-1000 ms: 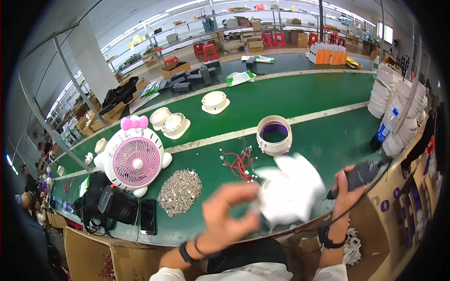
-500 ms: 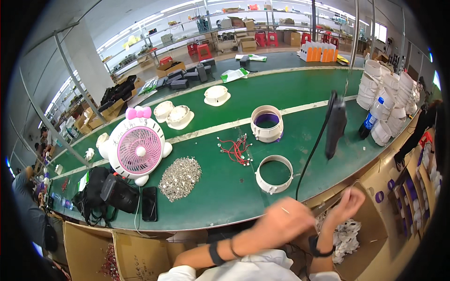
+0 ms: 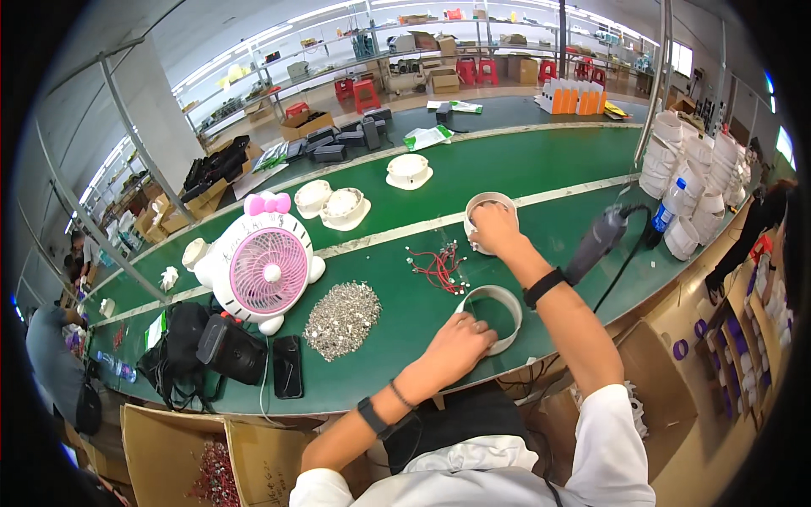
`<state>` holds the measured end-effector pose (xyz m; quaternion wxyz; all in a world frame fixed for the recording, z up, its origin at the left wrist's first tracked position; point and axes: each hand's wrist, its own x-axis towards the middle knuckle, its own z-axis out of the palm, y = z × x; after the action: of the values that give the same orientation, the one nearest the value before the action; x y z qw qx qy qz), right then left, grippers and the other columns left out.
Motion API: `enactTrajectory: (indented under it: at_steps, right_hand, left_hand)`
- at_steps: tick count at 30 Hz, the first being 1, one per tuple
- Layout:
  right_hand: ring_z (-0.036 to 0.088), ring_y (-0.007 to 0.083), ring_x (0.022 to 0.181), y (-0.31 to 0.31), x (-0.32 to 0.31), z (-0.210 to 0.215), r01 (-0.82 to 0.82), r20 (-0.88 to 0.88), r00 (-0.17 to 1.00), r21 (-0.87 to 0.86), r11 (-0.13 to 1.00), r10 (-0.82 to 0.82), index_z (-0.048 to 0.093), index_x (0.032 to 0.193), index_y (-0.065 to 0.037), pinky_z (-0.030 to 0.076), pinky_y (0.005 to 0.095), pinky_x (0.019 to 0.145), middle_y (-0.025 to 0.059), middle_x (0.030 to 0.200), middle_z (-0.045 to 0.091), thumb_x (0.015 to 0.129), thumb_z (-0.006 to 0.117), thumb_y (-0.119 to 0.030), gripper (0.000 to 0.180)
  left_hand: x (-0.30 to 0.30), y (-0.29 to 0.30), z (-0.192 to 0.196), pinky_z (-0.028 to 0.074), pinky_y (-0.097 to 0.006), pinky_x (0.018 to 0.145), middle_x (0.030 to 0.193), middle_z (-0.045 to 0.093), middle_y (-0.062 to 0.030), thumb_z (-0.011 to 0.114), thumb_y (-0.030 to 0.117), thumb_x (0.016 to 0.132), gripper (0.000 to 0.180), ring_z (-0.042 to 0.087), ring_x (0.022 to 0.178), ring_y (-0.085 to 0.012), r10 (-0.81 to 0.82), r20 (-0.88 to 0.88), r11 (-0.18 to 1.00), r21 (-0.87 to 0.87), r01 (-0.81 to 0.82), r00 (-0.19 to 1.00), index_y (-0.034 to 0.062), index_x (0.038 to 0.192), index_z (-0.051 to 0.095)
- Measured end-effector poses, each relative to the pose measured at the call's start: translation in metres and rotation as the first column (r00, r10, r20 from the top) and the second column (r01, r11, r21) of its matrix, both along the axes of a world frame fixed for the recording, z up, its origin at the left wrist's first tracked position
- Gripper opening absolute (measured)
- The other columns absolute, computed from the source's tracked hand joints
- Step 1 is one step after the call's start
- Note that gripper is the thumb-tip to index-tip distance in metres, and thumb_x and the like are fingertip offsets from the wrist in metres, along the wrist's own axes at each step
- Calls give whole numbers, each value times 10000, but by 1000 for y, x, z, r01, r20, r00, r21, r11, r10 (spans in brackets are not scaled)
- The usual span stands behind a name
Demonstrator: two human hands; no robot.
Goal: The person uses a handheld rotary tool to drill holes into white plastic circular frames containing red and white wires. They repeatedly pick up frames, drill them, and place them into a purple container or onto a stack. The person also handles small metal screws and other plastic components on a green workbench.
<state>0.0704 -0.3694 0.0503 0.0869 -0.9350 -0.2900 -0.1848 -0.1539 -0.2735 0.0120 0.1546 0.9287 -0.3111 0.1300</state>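
My left hand is closed at the near left rim of an open white plastic ring lying near the bench's front edge. Just beyond it stands a second, deeper white ring. Over that ring my right hand bends its fingers down at the rim; the fingertips are hidden inside. A bunch of red wires lies left of the rings. Beside my right forearm hangs a dark corded hand tool.
A pile of small metal parts lies beside a white-and-pink fan and a black phone. White housings sit farther back. At right stand stacked white rings and a bottle. An open carton is below.
Both hands have come up from above the carton at the bench's front edge to the two white rings. The hanging tool now tilts the other way. The view has shifted slightly.
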Motion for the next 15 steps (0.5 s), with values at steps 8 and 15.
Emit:
enactTrajectory:
  at_steps: [8,15]
  right_hand:
    - [714,336,812,-7,5,28,-12,88,996,46,999,7,721,788,-99,533,466,716,159,806,713,771,702,-116,30]
    - [676,410,839,52,67,110,-199,122,979,369,908,165,685,890,-26,540,498,762,206,854,693,842,699,-153,136]
  left_hand:
    - [-20,91,96,477,-431,855,922,700,-117,755,115,795,195,640,896,-323,139,-77,976,-157,-150,987,59,973,699]
    - [138,201,127,523,-421,825,1005,712,-196,676,106,878,235,675,923,-393,633,185,731,-461,-503,752,22,1095,710]
